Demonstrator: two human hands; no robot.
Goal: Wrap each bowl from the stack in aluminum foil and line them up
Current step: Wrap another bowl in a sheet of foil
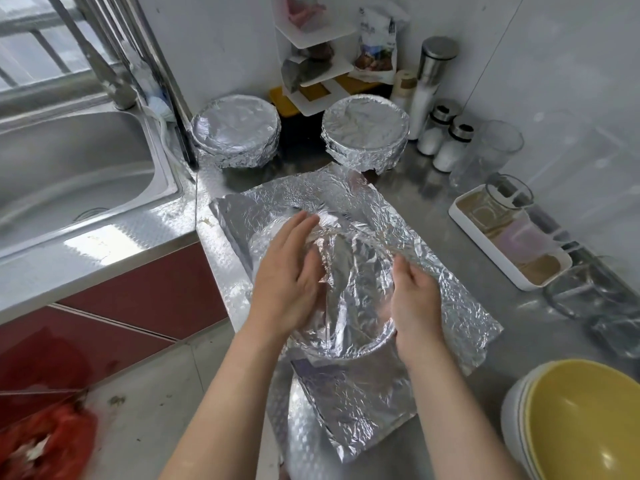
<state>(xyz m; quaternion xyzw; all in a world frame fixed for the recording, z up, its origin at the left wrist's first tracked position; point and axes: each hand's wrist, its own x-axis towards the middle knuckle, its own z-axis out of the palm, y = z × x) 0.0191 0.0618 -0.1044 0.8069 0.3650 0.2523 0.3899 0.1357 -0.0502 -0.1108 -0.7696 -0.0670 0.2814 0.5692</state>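
Bowl under foil, between hands: left hand flat-fingered, right hand curled round foil.

Both forearms reach forward, left grip flat with straight fingers, right grip edge-on, fingertips hidden.

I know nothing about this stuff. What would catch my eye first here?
Mid-counter, the left hand and right hand mould a crumpled foil sheet into a bowl shape. Behind them, a wrapped bowl and a second wrapped bowl shine side by side near the wall; a yellow bowl stack waits at lower right.
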